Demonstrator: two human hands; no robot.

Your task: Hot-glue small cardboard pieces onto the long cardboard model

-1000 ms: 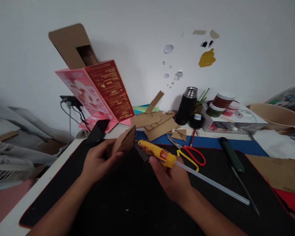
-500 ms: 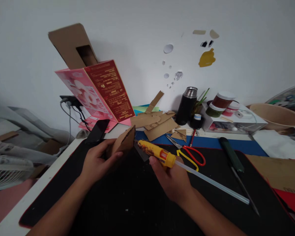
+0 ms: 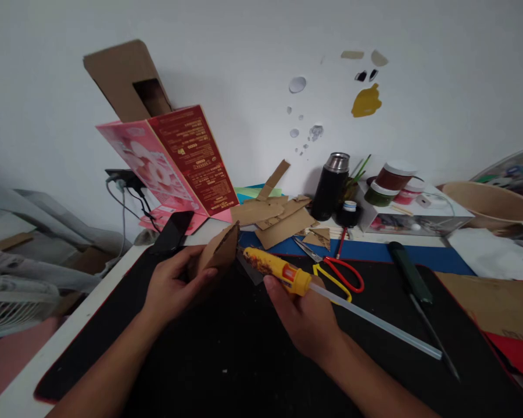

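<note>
Cardboard piece (image 3: pixel 218 252) is pinched upright in the left hand (image 3: pixel 174 287), above the mat (image 3: pixel 226 360) near the counter's left rear edge. Right hand (image 3: pixel 307 319) is closed around the yellow glue gun (image 3: pixel 279 271), nozzle at the piece's edge. Risks: hot glue could reach the left fingertips (image 3: pixel 207 273), being close to the nozzle; drips could foul the mat; the trailing glue stick (image 3: pixel 375 326) could snag the scissors (image 3: pixel 337 276).

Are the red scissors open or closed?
Open: the scissors lie on the mat with their red and yellow handles spread apart.
</note>
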